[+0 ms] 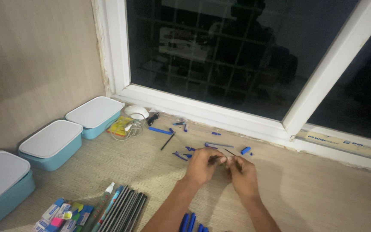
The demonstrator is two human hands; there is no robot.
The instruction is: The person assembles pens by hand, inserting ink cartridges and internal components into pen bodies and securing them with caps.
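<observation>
My left hand (202, 164) and my right hand (242, 172) meet over the tabletop, fingertips pinched together on a small dark pen part (224, 160) between them. What exactly each hand grips is too small to tell. Around the hands lie loose blue pen pieces: a blue cap (245, 150), a blue barrel (219, 145), a thin black refill (167, 141) and another blue barrel (159, 130). Several blue pens (190, 223) lie near my forearms at the bottom edge.
Three teal boxes with pale lids (50, 144) line the left wall. A row of dark pens and a glue tube (123, 206) lie at bottom left beside coloured erasers (63, 215). A white cable and charger (132, 118) sit under the white window frame (220, 116).
</observation>
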